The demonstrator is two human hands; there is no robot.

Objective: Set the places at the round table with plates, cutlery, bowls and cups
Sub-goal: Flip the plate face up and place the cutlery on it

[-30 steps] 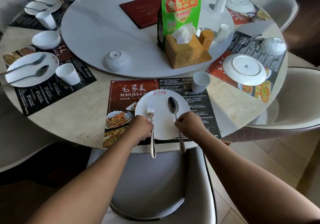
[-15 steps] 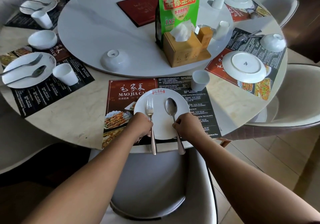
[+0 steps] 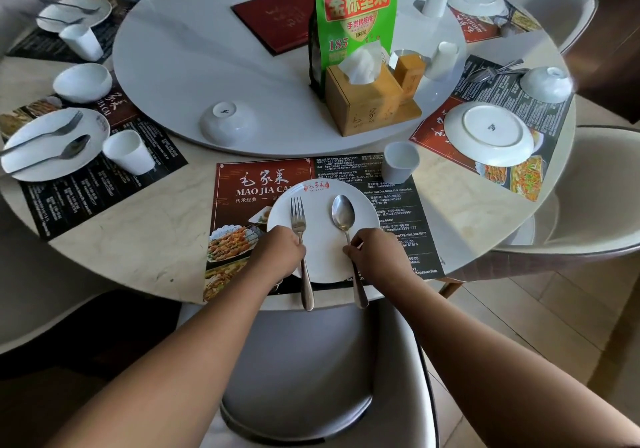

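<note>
A white plate lies on the menu placemat at the near edge of the round table. My left hand grips a fork by its handle, tines pointing away over the plate. My right hand pinches a spoon the same way, bowl up on the plate. Both handles stick out past the table's edge. A white cup stands at the placemat's far right corner. An upturned white bowl sits on the turntable beyond.
To the left are places with plates, cutlery, cups and a bowl. On the right lie an upturned plate, an upturned bowl and cutlery. A tissue box and green bag stand mid-turntable. A chair is below me.
Fork and spoon have slid a little farther onto the plate with both hands still holding their handles. The view has shifted slightly.
</note>
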